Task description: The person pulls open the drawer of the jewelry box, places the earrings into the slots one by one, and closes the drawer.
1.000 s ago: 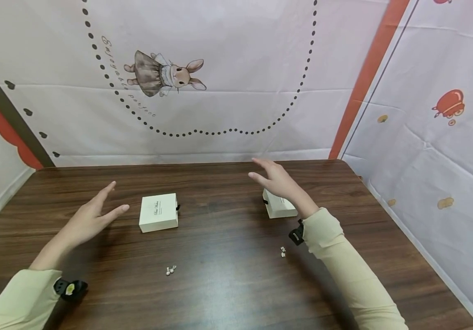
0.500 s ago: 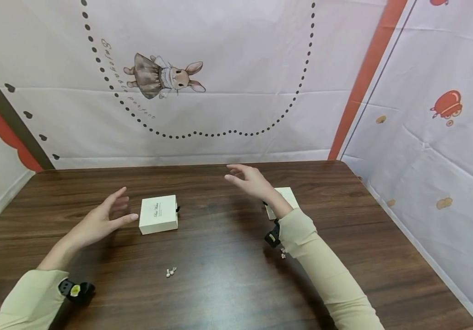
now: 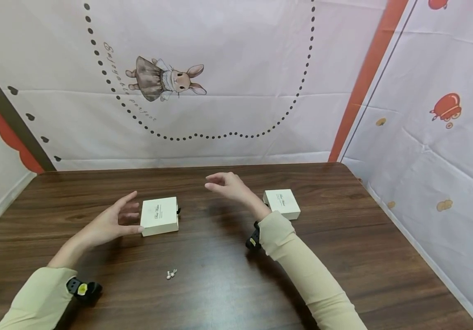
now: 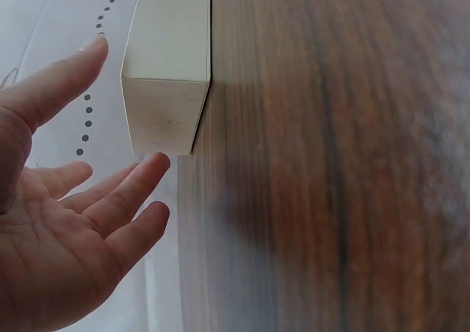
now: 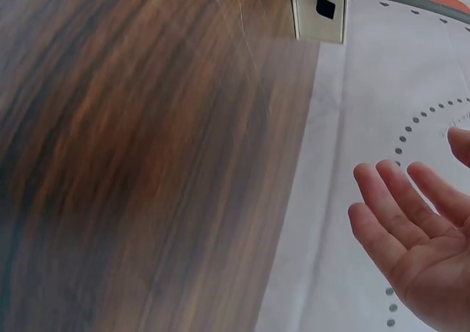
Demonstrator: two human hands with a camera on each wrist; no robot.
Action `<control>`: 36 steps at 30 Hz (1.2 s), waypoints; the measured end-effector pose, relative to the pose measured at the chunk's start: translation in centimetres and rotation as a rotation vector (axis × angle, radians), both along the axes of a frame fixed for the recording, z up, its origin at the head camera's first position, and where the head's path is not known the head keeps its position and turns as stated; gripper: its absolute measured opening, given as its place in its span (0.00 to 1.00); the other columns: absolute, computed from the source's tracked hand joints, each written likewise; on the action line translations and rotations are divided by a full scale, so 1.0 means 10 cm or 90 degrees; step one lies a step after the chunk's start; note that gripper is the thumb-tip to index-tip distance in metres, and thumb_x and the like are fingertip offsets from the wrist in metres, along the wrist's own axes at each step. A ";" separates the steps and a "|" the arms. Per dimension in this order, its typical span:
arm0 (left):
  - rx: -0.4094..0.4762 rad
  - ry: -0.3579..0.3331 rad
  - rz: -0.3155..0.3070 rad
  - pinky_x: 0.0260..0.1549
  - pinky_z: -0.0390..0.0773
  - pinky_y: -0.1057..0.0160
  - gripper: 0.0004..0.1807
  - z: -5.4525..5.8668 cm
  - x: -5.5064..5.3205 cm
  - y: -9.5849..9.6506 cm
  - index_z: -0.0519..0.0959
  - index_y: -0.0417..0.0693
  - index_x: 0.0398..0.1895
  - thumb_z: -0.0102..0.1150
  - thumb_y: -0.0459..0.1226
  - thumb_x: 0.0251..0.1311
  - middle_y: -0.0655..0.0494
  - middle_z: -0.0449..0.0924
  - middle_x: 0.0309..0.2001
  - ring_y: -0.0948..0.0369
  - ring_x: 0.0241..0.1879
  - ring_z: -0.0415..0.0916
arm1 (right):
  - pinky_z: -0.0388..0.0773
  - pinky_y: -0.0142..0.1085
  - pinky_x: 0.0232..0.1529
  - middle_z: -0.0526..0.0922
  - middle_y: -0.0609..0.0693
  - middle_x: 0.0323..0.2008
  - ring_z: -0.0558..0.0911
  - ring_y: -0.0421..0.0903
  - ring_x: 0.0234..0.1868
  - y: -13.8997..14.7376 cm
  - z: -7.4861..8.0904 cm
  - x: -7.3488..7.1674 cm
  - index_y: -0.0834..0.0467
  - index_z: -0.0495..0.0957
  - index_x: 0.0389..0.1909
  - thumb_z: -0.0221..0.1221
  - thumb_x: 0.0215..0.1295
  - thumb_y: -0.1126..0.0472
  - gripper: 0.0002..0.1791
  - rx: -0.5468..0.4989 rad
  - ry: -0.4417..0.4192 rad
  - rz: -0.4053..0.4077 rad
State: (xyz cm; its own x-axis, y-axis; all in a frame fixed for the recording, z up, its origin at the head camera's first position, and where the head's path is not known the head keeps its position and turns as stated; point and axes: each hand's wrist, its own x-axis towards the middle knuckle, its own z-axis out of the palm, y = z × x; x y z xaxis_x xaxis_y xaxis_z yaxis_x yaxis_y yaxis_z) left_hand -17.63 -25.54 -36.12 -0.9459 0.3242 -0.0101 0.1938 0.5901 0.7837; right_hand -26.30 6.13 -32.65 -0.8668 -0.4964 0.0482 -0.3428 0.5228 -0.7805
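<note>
A small cream box [image 3: 159, 215] with dark printing and a black ribbon tab on its right side lies on the left of the table. My left hand [image 3: 110, 223] is at the box's left end, fingers spread, the thumb tip overlapping its near corner in the head view. In the left wrist view the fingertips [image 4: 156, 163] are close by the end of the box. To the right of that box, my right hand [image 3: 230, 187] hovers over the table with relaxed fingers and holds nothing. The right wrist view shows the ribbon tab [image 5: 325, 7] ahead of this hand.
A second cream box [image 3: 281, 203] lies on the right, behind the right forearm. Two small pearl-like pieces, perhaps earrings [image 3: 171, 274], lie on the wooden table [image 3: 211, 293] in front. White printed cloth [image 3: 236, 73] hangs behind the far edge.
My right hand has moved left, away from the right box toward the left one. The left hand has come rightward to the left box's end. The right forearm now covers the small pieces on the right.
</note>
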 end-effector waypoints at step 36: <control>-0.031 -0.020 -0.032 0.52 0.64 0.42 0.50 -0.07 -0.12 0.05 0.50 0.39 0.69 0.67 0.46 0.48 0.33 0.55 0.64 0.38 0.59 0.60 | 0.79 0.40 0.36 0.83 0.55 0.33 0.83 0.53 0.35 -0.68 -0.31 0.01 0.65 0.79 0.43 0.58 0.60 0.64 0.12 0.001 -0.227 0.068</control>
